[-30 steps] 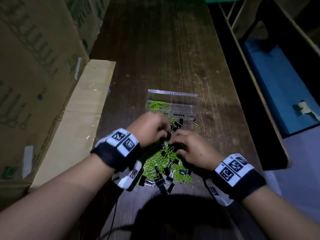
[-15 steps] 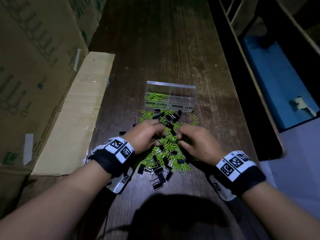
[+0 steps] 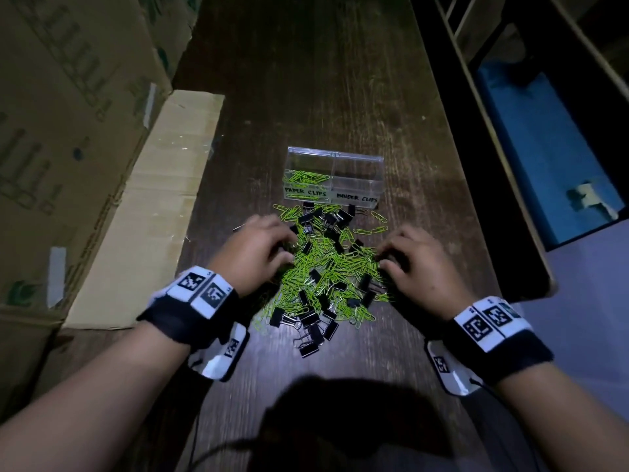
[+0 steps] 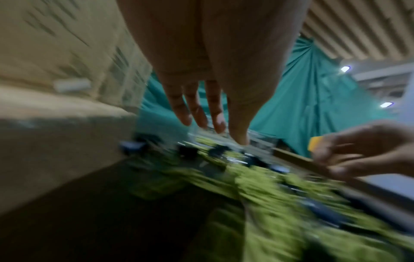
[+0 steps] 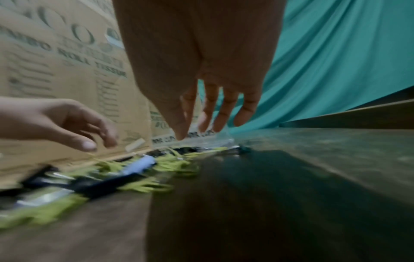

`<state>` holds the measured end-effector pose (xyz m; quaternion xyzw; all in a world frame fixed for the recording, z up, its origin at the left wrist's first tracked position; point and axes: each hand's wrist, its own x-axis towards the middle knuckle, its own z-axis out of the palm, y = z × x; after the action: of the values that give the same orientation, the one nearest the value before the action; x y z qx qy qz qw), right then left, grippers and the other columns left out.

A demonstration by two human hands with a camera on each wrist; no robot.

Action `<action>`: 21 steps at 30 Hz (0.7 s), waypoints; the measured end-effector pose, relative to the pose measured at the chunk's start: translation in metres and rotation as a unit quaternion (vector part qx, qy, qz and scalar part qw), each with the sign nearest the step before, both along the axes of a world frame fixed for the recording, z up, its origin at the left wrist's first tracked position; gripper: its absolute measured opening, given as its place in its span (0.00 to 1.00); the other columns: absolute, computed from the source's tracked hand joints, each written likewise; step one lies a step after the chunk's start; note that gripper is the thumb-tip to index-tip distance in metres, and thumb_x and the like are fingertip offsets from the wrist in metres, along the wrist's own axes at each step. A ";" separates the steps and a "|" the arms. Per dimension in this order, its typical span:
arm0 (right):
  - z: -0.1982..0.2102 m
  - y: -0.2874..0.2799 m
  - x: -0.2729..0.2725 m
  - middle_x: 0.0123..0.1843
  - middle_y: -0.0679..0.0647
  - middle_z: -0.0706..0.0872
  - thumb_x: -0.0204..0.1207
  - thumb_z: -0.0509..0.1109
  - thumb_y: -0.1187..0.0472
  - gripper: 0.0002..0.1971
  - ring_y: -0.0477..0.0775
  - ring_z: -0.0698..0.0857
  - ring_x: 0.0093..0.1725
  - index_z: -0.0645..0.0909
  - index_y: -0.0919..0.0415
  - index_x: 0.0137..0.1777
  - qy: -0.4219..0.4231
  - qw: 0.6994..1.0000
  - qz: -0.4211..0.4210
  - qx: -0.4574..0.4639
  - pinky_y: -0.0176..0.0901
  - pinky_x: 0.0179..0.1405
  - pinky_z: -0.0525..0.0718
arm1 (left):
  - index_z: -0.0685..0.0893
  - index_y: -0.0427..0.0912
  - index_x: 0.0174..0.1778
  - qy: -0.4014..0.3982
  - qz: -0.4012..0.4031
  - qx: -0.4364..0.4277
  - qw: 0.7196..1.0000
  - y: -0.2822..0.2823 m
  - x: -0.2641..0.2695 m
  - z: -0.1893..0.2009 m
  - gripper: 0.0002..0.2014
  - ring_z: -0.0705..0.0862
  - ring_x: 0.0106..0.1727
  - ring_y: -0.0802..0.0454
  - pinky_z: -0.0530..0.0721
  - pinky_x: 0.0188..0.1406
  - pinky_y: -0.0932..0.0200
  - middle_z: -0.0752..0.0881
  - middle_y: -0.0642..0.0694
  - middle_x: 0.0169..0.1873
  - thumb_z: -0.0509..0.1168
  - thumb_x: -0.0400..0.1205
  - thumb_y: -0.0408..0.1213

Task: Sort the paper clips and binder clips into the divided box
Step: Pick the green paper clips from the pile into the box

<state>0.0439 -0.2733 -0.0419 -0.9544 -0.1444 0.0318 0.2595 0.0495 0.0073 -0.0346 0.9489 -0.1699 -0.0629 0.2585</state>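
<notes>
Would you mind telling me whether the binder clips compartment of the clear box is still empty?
Empty, as far as the head view shows: the binder clips compartment looks clear, while the paper clips compartment holds green clips.

Dark wooden table [image 3: 306, 80], cardboard boxes [image 3: 68, 131] left, teal curtain [image 5: 336, 70] behind, dim light

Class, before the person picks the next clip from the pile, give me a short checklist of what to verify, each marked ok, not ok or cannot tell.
1. Divided box open and upright beyond the pile: ok.
2. Compartment labels readable, paper clips left, binder clips right: ok.
3. Binder clip side holds any clips: not ok, looks empty.
4. Paper clips and binder clips separated on the table: not ok, mixed.
5. Left hand free: ok.
6. Right hand free: ok, no grip on a clip.
</notes>
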 end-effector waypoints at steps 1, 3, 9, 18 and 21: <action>0.000 0.004 -0.004 0.49 0.46 0.81 0.70 0.74 0.59 0.08 0.53 0.79 0.54 0.83 0.52 0.49 0.017 0.999 0.028 -0.003 0.56 0.58 0.78 | 0.84 0.46 0.57 0.026 -0.026 -0.015 0.999 -0.012 -0.006 0.000 0.13 0.76 0.53 0.52 0.77 0.59 0.54 0.82 0.48 0.53 0.70 0.76 0.42; -0.002 0.011 -0.012 0.52 0.48 0.82 0.71 0.74 0.58 0.11 0.53 0.79 0.57 0.83 0.52 0.54 0.057 0.996 0.069 -0.020 0.52 0.60 0.78 | 0.82 0.46 0.60 0.070 -0.069 -0.010 0.995 -0.032 -0.013 -0.005 0.15 0.78 0.55 0.53 0.76 0.60 0.57 0.82 0.48 0.55 0.69 0.77 0.38; -0.010 0.018 -0.017 0.50 0.53 0.81 0.70 0.74 0.64 0.06 0.52 0.80 0.50 0.84 0.59 0.47 0.078 0.994 0.071 0.001 0.44 0.52 0.77 | 0.83 0.42 0.59 0.076 -0.109 0.041 0.990 -0.044 -0.009 -0.020 0.15 0.79 0.60 0.46 0.78 0.60 0.52 0.83 0.44 0.55 0.67 0.76 0.29; -0.001 0.001 -0.004 0.33 0.45 0.82 0.65 0.78 0.68 0.11 0.41 0.79 0.35 0.79 0.54 0.33 0.054 0.986 -0.089 0.132 0.29 0.37 0.72 | 0.82 0.44 0.42 0.094 0.016 -0.133 0.986 -0.025 -0.009 -0.009 0.09 0.77 0.36 0.57 0.75 0.40 0.62 0.79 0.53 0.34 0.74 0.71 0.30; 0.003 -0.012 0.005 0.36 0.47 0.83 0.65 0.78 0.66 0.08 0.47 0.81 0.38 0.82 0.55 0.37 0.038 0.987 -0.125 0.097 0.39 0.43 0.76 | 0.82 0.44 0.43 0.100 0.081 -0.184 0.974 -0.009 -0.002 -0.006 0.11 0.77 0.33 0.59 0.74 0.39 0.67 0.79 0.53 0.32 0.74 0.71 0.27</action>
<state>0.0491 -0.2850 -0.0391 -0.9333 -0.0161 0.0210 0.3582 0.0475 -0.0018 -0.0406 0.8844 -0.0748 -0.1042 0.4488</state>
